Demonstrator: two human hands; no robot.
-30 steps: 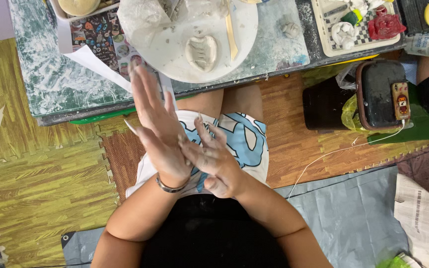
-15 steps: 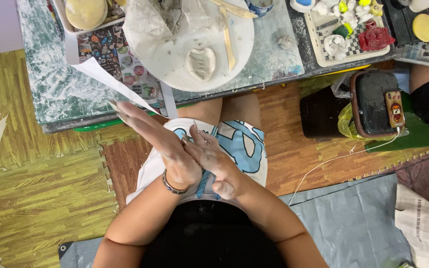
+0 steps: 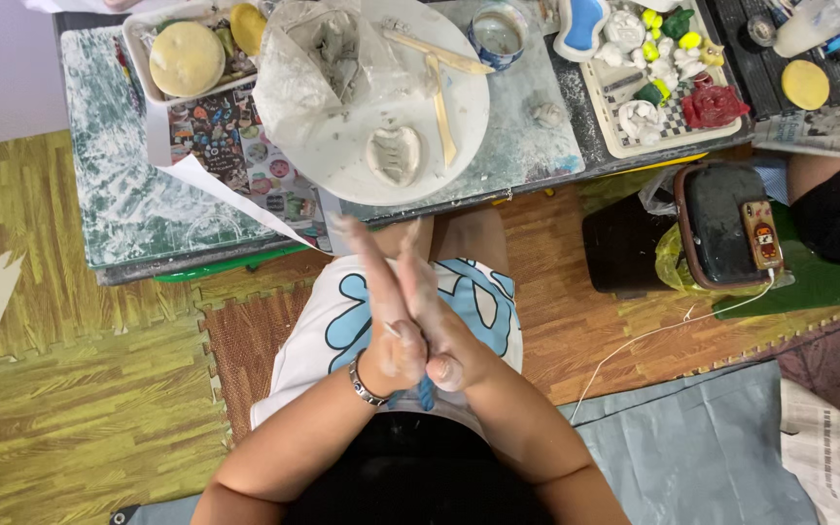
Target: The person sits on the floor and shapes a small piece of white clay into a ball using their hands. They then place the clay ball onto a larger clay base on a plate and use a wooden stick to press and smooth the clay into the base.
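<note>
Palms pressed flat together at frame centre: left hand (image 3: 381, 311) against right hand (image 3: 439, 326), fingers extended; whether clay sits between them, cannot tell. Farther up, shaped clay piece (image 3: 395, 156) lies on white round board (image 3: 459, 136), ridges formed, unfinished-looking; wooden tools (image 3: 442, 107) beside it.

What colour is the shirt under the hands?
The shirt is white with a light blue cartoon-like shape outlined in black, best seen in the head view beside the pressed-together hands.

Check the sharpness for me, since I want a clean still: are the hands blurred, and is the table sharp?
Head view: the left hand and right hand, pressed palm to palm, look soft at the fingertips; the white round board and the clay piece on it are sharp; lighting is even, no harsh glare.
</note>
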